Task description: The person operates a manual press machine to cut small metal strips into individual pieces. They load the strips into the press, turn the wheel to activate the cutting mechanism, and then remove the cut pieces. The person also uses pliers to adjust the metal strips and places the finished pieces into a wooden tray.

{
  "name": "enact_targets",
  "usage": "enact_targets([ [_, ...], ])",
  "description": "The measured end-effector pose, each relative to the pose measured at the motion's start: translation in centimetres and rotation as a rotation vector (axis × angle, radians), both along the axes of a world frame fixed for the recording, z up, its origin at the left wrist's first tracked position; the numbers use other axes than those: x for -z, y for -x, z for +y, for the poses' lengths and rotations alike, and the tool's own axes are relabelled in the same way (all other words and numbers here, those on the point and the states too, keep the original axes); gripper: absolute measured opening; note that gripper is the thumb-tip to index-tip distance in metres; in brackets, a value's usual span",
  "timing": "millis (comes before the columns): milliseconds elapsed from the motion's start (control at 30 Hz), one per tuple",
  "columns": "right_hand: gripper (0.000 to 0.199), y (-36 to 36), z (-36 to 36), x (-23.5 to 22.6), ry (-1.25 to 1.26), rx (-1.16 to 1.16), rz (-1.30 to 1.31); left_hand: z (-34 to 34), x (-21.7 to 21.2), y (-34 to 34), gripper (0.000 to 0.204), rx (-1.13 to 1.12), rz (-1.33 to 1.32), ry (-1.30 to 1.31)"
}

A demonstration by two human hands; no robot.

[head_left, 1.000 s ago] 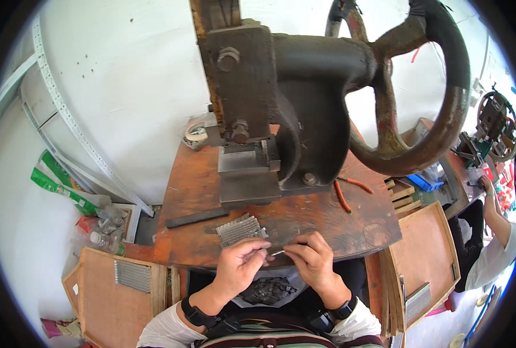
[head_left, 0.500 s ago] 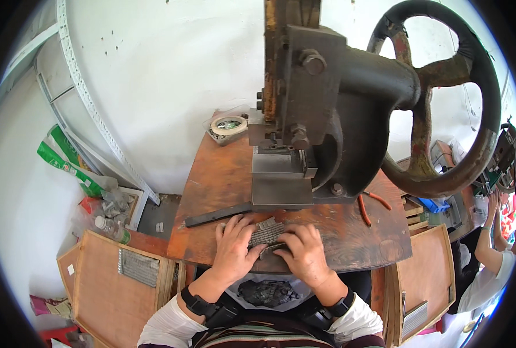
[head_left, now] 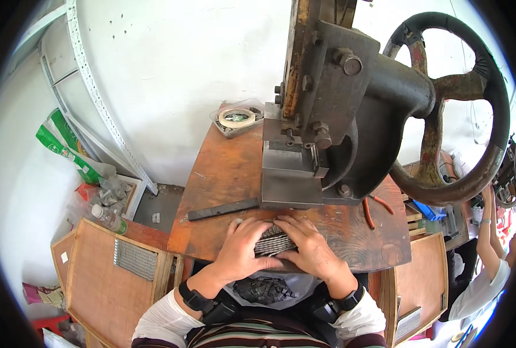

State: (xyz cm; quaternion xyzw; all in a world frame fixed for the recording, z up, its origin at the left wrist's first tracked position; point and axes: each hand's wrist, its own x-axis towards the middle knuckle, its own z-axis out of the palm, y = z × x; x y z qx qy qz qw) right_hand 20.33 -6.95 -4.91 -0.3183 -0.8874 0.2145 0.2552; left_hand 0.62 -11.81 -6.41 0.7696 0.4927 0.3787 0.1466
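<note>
My left hand and my right hand close in from both sides on a bundle of grey ridged metal strips at the table's near edge. My fingers curl over its far side, and both thumbs press along the near side. Parts of the bundle are hidden under my fingers. Just beyond my left hand lies a dark flat bar on the wooden table. Below the hands, a clear plastic bag over my lap holds many small dark pieces.
A heavy hand press with a large handwheel stands beyond my hands. Red-handled pliers lie at its right. A clear tray with a tape roll sits at the back. Wooden trays flank the table; another person is far right.
The strips, spread looser and flatter before, are now gathered into a compact bundle between my hands. The right hand has wrapped further round them. The whole view has shifted slightly.
</note>
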Motion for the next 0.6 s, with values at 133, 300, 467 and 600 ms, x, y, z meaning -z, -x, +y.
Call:
enact_targets([
  [133,0.066,0.8,1.0,0.3,-0.057,-0.019,-0.035,-0.2,0.7,0.2,0.062,0.005,0.007,0.066],
  [300,0.063,1.0,0.7,0.4,-0.019,0.003,0.032,-0.4,1.2,-0.5,0.065,-0.172,-0.069,0.006],
  [467,0.065,0.8,0.3,0.7,0.028,0.014,0.096,-0.5,1.5,0.0,0.066,-0.118,0.052,-0.033],
  [600,0.069,0.4,0.0,1.0,0.015,0.055,0.141,-0.7,1.1,-0.1,0.07,-0.12,-0.015,0.041],
])
